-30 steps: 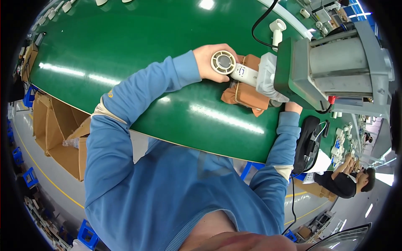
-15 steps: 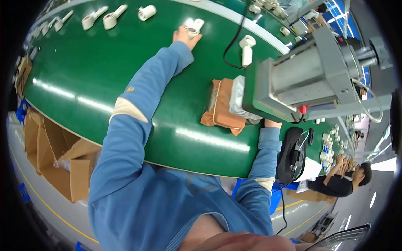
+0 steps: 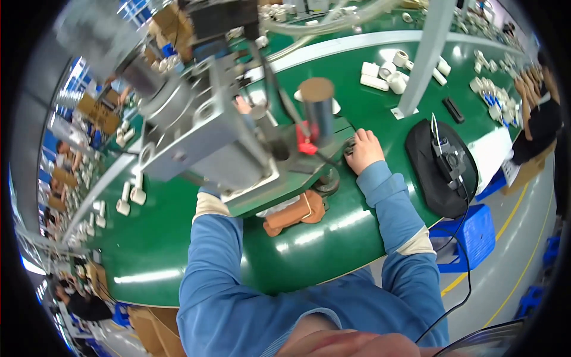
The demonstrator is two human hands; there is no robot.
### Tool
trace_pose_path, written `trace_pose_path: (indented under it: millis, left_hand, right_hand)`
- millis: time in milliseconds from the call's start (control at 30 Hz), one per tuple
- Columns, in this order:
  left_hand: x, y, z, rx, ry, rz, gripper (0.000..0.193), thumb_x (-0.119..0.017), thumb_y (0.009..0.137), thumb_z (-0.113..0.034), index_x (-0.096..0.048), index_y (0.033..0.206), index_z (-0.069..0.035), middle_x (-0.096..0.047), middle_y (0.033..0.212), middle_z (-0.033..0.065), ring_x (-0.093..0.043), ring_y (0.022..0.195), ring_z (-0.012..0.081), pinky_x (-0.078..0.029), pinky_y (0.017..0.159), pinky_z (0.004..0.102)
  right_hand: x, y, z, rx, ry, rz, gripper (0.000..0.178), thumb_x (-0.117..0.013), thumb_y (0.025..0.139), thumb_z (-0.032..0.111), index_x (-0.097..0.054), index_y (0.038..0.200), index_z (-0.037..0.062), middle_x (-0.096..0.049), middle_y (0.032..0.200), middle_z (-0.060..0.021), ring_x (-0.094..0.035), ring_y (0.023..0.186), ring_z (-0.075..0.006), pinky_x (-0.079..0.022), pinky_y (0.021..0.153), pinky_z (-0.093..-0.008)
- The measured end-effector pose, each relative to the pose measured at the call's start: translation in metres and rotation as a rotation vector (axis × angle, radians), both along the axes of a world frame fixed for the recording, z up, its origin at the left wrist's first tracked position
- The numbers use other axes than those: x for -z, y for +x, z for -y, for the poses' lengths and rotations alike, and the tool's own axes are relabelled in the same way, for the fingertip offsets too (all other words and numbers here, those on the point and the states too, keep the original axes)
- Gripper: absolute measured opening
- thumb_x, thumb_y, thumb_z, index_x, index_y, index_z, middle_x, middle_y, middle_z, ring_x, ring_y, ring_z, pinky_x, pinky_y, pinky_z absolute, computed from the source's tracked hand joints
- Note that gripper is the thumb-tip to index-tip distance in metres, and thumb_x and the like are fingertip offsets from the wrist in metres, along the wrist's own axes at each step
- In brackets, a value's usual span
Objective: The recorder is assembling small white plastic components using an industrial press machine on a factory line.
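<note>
A grey metal bench press [image 3: 220, 137] with a green base fills the middle of the view. My right hand [image 3: 364, 152] is at the right side of its base, fingers curled over a small dark part [image 3: 349, 147] that I cannot make out. My left arm passes behind the press. Only a bit of my left hand [image 3: 242, 106] shows past it, close to a white plastic piece [image 3: 258, 98] that is partly covered; its grip is hidden. An orange-brown wrapped bundle [image 3: 295, 213], tied with a band, lies against the near side of the base.
White cylindrical parts [image 3: 386, 76] stand behind a grey post [image 3: 425, 56]. Right of my forearm lie a black case [image 3: 431, 172] with a cabled device and a white sheet [image 3: 491, 156]. More white parts [image 3: 138, 193] are on the left. Co-workers sit along both sides.
The view has swung to the right, so the press now stands mid-frame. My right hand, mostly hidden before, has come into sight. My left hand, earlier on a white piece, is now mostly hidden.
</note>
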State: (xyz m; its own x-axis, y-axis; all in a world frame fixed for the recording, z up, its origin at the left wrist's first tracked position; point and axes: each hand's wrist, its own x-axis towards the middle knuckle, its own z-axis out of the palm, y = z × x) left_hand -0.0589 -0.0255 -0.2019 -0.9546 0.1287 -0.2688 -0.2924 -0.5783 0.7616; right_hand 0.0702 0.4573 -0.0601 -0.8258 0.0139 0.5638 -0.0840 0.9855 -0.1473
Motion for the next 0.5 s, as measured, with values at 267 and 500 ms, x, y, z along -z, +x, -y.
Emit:
trace_pose_path:
  millis: [267, 500]
  left_hand:
    - [-0.149, -0.138, -0.062, 0.246, -0.004, -0.06, 0.034, -0.046, 0.094, -0.033, -0.053, 0.121, -0.014, -0.063, 0.112, 0.0033, -0.054, 0.112, 0.0221, -0.043, 0.096, 0.0398]
    - [-0.17, -0.039, -0.059, 0.3, 0.068, -0.05, 0.028, -0.052, 0.089, -0.028, -0.054, 0.113, -0.012, -0.065, 0.107, 0.0029, -0.055, 0.111, 0.021, -0.046, 0.093, 0.042]
  right_hand:
    - [0.004, -0.007, -0.009, 0.022, -0.073, -0.091, 0.012, -0.059, 0.075, 0.016, -0.058, 0.081, 0.0069, -0.055, 0.089, -0.0112, -0.053, 0.084, -0.0297, -0.046, 0.081, -0.0374]
    - [0.016, -0.014, -0.026, 0.048, -0.033, -0.115, 0.01, -0.06, 0.073, 0.016, -0.059, 0.078, 0.0074, -0.056, 0.087, -0.0113, -0.054, 0.081, -0.0307, -0.048, 0.076, -0.0383]
